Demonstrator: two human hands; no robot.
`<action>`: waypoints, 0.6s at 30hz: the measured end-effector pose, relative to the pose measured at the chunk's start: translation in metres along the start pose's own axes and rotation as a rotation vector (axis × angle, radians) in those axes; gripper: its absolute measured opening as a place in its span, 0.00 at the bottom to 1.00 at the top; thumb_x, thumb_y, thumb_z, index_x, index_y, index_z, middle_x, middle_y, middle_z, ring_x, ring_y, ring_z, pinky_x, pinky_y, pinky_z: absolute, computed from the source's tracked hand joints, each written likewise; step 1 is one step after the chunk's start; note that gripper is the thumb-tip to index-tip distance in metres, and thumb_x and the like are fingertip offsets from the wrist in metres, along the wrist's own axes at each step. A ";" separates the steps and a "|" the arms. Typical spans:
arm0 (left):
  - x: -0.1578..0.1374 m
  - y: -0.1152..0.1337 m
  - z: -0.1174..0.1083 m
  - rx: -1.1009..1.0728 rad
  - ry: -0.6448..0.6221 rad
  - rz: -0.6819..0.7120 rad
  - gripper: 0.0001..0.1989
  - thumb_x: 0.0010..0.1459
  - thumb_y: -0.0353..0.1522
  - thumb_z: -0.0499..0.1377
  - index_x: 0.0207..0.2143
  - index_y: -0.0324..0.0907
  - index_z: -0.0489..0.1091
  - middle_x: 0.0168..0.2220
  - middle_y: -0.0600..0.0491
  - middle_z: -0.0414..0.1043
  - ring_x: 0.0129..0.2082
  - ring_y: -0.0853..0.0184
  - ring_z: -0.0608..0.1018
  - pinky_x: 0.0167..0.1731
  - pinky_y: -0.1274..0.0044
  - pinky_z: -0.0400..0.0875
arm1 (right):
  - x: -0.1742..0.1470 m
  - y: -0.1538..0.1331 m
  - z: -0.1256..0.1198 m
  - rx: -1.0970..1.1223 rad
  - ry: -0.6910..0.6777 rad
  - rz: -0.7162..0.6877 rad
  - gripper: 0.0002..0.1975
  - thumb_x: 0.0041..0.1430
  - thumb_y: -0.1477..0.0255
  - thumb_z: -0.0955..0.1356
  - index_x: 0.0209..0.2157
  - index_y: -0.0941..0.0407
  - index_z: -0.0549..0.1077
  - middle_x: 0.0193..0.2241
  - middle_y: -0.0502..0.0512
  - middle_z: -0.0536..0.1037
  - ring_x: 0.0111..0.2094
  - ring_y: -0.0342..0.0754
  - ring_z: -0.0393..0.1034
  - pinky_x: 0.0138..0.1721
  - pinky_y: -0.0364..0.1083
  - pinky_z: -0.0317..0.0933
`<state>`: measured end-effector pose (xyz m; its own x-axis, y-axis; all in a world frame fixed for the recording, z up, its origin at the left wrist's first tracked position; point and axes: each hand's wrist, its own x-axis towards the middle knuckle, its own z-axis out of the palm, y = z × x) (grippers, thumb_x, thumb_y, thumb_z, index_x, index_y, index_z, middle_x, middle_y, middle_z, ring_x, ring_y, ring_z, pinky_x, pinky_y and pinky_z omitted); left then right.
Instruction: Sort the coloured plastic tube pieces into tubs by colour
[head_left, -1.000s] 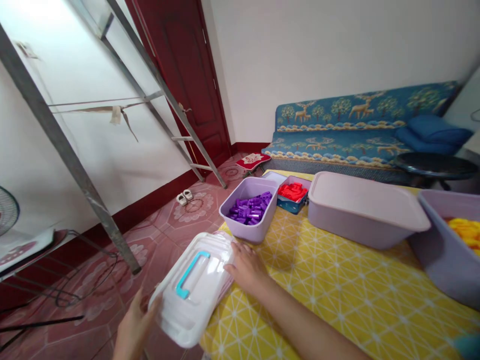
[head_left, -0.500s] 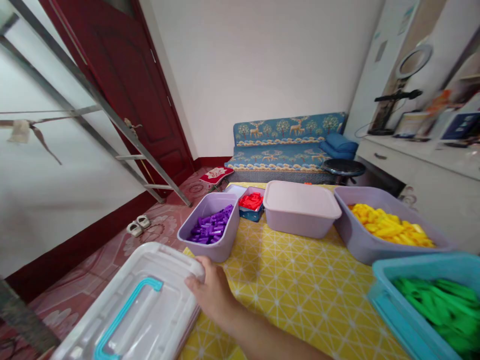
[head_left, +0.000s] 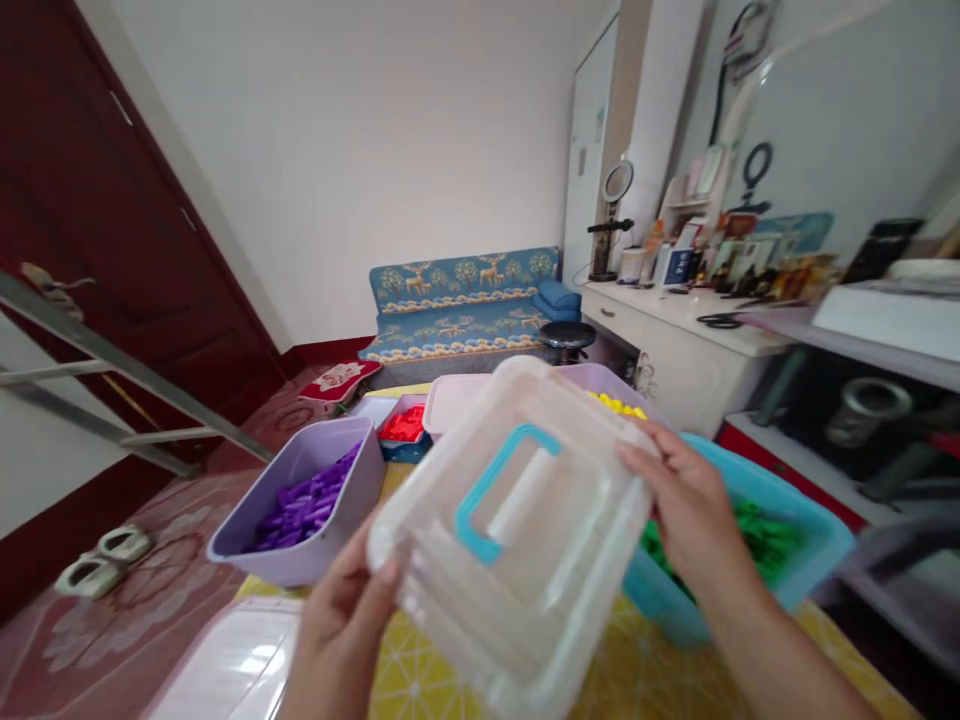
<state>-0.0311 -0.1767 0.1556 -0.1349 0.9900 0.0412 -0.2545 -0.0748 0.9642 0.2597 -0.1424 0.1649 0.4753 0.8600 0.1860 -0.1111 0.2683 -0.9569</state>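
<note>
A clear plastic box lid (head_left: 577, 500) with a blue handle (head_left: 469, 510) is held up, tilted, over the table. My left hand (head_left: 349, 610) grips its left edge, thumb on top. My right hand (head_left: 679, 490) is closed on its right edge. Behind my right hand stands a blue bin (head_left: 795, 500) with green pieces (head_left: 757, 535). Left of the lid is a lilac bin (head_left: 225, 545) of purple pieces (head_left: 307, 505). Another pale, translucent lid (head_left: 232, 660) lies at the lower left, near my left hand.
Beyond the held lid are a small box of red pieces (head_left: 405, 425), a closed pink box (head_left: 450, 400) and a bin with yellow pieces (head_left: 619, 404). A yellow patterned cloth (head_left: 420, 660) covers the table. A ladder (head_left: 172, 390) leans at left; a black stool (head_left: 566, 335) stands behind.
The handled lid has been lifted from the table's left side and carried right, to the middle. My left hand now shows on it too. Another lid is uncovered at lower left. The view has turned right.
</note>
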 end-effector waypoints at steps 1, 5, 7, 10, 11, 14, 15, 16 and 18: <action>0.005 -0.011 0.030 -0.056 -0.135 -0.066 0.31 0.47 0.40 0.67 0.54 0.43 0.68 0.50 0.45 0.74 0.48 0.55 0.76 0.42 0.71 0.74 | 0.013 -0.004 -0.031 -0.036 0.129 -0.026 0.23 0.45 0.64 0.73 0.45 0.54 0.75 0.37 0.51 0.78 0.31 0.43 0.69 0.29 0.40 0.64; 0.024 -0.061 0.134 -0.180 -0.519 -0.271 0.30 0.44 0.43 0.68 0.48 0.40 0.72 0.41 0.46 0.77 0.36 0.62 0.78 0.35 0.73 0.74 | 0.052 -0.009 -0.139 -0.210 0.477 -0.004 0.23 0.34 0.66 0.76 0.38 0.55 0.78 0.33 0.51 0.78 0.28 0.44 0.69 0.32 0.42 0.63; 0.031 -0.084 0.165 -0.092 -0.612 -0.289 0.29 0.41 0.45 0.69 0.42 0.37 0.74 0.33 0.48 0.77 0.30 0.65 0.76 0.29 0.75 0.72 | 0.064 -0.005 -0.178 -0.380 0.518 0.047 0.22 0.35 0.64 0.75 0.36 0.56 0.78 0.33 0.54 0.79 0.30 0.47 0.70 0.35 0.44 0.63; 0.034 -0.109 0.188 0.147 -0.612 -0.242 0.23 0.44 0.43 0.66 0.40 0.37 0.73 0.26 0.53 0.73 0.25 0.68 0.73 0.26 0.77 0.68 | 0.076 0.010 -0.215 -0.687 0.435 0.138 0.20 0.43 0.59 0.71 0.36 0.58 0.77 0.38 0.60 0.79 0.40 0.54 0.72 0.41 0.47 0.62; 0.034 -0.114 0.190 0.230 -0.593 -0.197 0.21 0.45 0.42 0.65 0.39 0.38 0.73 0.26 0.53 0.72 0.25 0.68 0.72 0.26 0.77 0.67 | 0.079 0.017 -0.224 -0.774 0.405 0.167 0.21 0.44 0.57 0.70 0.36 0.58 0.77 0.39 0.61 0.79 0.42 0.56 0.72 0.43 0.48 0.61; 0.031 -0.118 0.189 0.410 -0.498 -0.024 0.16 0.49 0.41 0.64 0.37 0.40 0.73 0.31 0.51 0.72 0.29 0.67 0.71 0.32 0.76 0.67 | 0.084 0.035 -0.237 -0.913 0.322 0.203 0.23 0.45 0.53 0.68 0.35 0.56 0.76 0.39 0.61 0.78 0.46 0.60 0.71 0.47 0.50 0.60; 0.031 -0.118 0.187 0.438 -0.461 0.029 0.15 0.49 0.40 0.64 0.37 0.40 0.73 0.36 0.50 0.72 0.32 0.66 0.72 0.35 0.75 0.67 | 0.085 0.040 -0.237 -0.921 0.299 0.198 0.22 0.45 0.52 0.67 0.35 0.56 0.76 0.39 0.61 0.78 0.47 0.60 0.71 0.48 0.51 0.60; 0.031 -0.118 0.185 0.449 -0.421 0.072 0.14 0.49 0.39 0.64 0.36 0.40 0.73 0.40 0.48 0.70 0.37 0.64 0.72 0.39 0.74 0.67 | 0.084 0.042 -0.236 -0.920 0.283 0.190 0.22 0.45 0.52 0.66 0.34 0.56 0.75 0.39 0.61 0.78 0.47 0.60 0.71 0.48 0.50 0.60; 0.033 -0.118 0.182 0.447 -0.375 0.106 0.12 0.47 0.36 0.65 0.34 0.39 0.73 0.46 0.45 0.66 0.45 0.61 0.71 0.46 0.72 0.65 | 0.082 0.044 -0.231 -0.927 0.276 0.185 0.23 0.47 0.52 0.65 0.36 0.56 0.73 0.40 0.63 0.78 0.46 0.59 0.71 0.47 0.49 0.61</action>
<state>0.1692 -0.1135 0.0906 0.2308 0.9605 0.1552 0.1806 -0.1990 0.9632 0.4957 -0.1602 0.0864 0.7196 0.6909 0.0701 0.4685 -0.4084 -0.7834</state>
